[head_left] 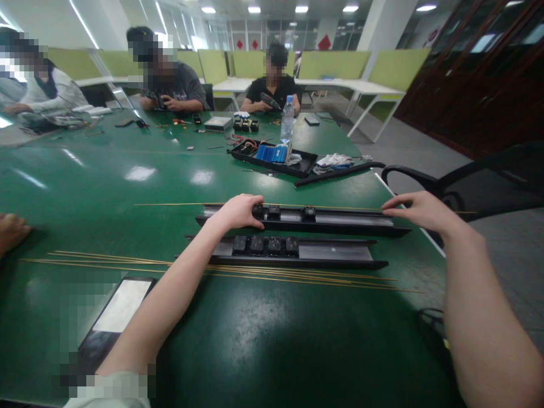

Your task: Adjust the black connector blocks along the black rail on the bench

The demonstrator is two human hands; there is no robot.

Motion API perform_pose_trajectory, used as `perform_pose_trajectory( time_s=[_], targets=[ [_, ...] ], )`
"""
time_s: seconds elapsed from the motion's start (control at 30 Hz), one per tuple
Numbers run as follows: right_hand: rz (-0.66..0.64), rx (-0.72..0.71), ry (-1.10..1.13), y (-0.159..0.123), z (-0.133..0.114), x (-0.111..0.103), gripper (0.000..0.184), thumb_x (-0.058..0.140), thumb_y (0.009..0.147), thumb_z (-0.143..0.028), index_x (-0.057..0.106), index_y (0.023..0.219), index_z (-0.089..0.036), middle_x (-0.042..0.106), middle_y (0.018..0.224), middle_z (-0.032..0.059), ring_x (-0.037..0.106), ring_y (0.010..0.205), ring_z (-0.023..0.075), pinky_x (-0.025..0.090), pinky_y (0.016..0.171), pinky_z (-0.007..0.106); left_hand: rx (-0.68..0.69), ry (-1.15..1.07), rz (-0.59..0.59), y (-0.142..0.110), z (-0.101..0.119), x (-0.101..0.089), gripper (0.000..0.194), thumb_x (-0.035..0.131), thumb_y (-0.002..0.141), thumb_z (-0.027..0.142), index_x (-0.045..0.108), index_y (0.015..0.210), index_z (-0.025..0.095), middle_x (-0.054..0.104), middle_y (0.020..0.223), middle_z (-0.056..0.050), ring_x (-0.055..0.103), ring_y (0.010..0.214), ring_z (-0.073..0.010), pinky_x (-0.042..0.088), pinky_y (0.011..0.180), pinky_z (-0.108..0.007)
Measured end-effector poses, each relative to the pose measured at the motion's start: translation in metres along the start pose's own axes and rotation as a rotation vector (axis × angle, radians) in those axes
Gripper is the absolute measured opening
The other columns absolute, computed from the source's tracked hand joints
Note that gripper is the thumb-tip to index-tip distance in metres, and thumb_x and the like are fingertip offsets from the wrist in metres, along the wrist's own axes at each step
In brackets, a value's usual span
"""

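Note:
My left hand [241, 211] is closed over the far black channel [352, 226], its thumb on the near wall and its fingers over the far side. A small black block [257, 211] shows between thumb and forefinger. More black blocks [309, 213] sit in that channel. My right hand [419, 208] pinches a thin brass rod [182, 204] near the channel's right end. The rod runs along the channel's far edge and past both ends. Closer to me lies a second black channel [335, 250] with several black blocks [274, 245] in a row.
Several loose brass rods [314, 276] lie before the near channel. A phone [123, 306] is under my left forearm. Farther back are a black tray [306, 164], a water bottle [287, 120] and a black strip [335, 174]. Another person's hand [12, 231] rests at left; other people sit opposite.

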State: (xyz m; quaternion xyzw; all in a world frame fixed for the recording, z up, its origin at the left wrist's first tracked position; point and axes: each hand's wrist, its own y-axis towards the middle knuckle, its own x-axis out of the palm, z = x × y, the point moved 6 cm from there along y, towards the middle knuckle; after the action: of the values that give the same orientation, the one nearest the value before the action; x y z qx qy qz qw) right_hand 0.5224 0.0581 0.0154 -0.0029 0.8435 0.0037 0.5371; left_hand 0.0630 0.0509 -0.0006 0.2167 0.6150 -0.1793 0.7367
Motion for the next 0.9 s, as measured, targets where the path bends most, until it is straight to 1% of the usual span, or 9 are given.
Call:
perform_pose_trajectory(
  time_s=[0.2, 0.33, 0.47, 0.6, 0.77, 0.9],
  targets=[
    [0.006, 0.019, -0.023, 0.001, 0.019, -0.006, 0.026, 0.074, 0.071, -0.043, 0.080, 0.086, -0.022, 0.077, 0.094, 0.0080, 0.067, 0.095, 0.0296, 0.045, 0.088, 0.040, 0.006, -0.004, 0.002, 0.000, -0.001, 0.001, 0.060, 0.081, 0.065, 0.057, 0.064, 0.109, 0.021, 0.074, 0.106, -0.010, 0.069, 0.098, -0.0311, 0.050, 0.079, -0.035],
    [0.014, 0.045, -0.031, 0.000, 0.034, -0.011, 0.025, 0.074, 0.071, -0.041, 0.079, 0.087, -0.022, 0.077, 0.094, 0.0080, 0.067, 0.094, 0.0294, 0.045, 0.087, 0.039, -0.001, -0.002, 0.000, 0.000, -0.001, 0.001, 0.061, 0.081, 0.064, 0.057, 0.064, 0.110, 0.021, 0.074, 0.107, -0.010, 0.068, 0.098, -0.0314, 0.050, 0.079, -0.035],
    [0.020, 0.047, -0.044, -0.001, 0.042, -0.015, 0.021, 0.074, 0.074, -0.038, 0.079, 0.088, -0.022, 0.077, 0.095, 0.0083, 0.067, 0.094, 0.0283, 0.045, 0.087, 0.038, -0.004, -0.006, -0.003, 0.001, -0.001, 0.000, 0.061, 0.081, 0.064, 0.058, 0.065, 0.110, 0.021, 0.074, 0.107, -0.010, 0.068, 0.097, -0.0313, 0.050, 0.079, -0.036],
    [0.025, 0.088, -0.065, -0.002, 0.049, -0.018, 0.019, 0.075, 0.075, -0.034, 0.079, 0.088, -0.021, 0.077, 0.095, 0.0097, 0.068, 0.091, 0.0277, 0.045, 0.086, 0.038, -0.011, -0.010, -0.006, 0.001, 0.000, 0.000, 0.060, 0.082, 0.064, 0.057, 0.065, 0.109, 0.021, 0.074, 0.106, -0.010, 0.068, 0.098, -0.0311, 0.050, 0.080, -0.036],
    [0.041, 0.115, -0.089, -0.002, 0.057, -0.020, 0.022, 0.072, 0.076, -0.038, 0.080, 0.088, -0.021, 0.077, 0.093, 0.0084, 0.068, 0.089, 0.0276, 0.047, 0.083, 0.037, -0.007, -0.009, -0.006, 0.001, -0.001, 0.002, 0.062, 0.081, 0.065, 0.057, 0.064, 0.112, 0.020, 0.074, 0.109, -0.011, 0.068, 0.101, -0.0321, 0.050, 0.083, -0.037],
    [0.083, 0.135, -0.153, -0.001, 0.051, -0.025, 0.033, 0.069, 0.076, -0.046, 0.080, 0.094, -0.020, 0.077, 0.090, 0.0105, 0.067, 0.082, 0.0289, 0.047, 0.077, 0.038, -0.010, -0.009, -0.009, 0.001, -0.003, 0.004, 0.063, 0.080, 0.066, 0.057, 0.063, 0.115, 0.020, 0.073, 0.111, -0.011, 0.067, 0.103, -0.0318, 0.050, 0.085, -0.037]
  ],
)
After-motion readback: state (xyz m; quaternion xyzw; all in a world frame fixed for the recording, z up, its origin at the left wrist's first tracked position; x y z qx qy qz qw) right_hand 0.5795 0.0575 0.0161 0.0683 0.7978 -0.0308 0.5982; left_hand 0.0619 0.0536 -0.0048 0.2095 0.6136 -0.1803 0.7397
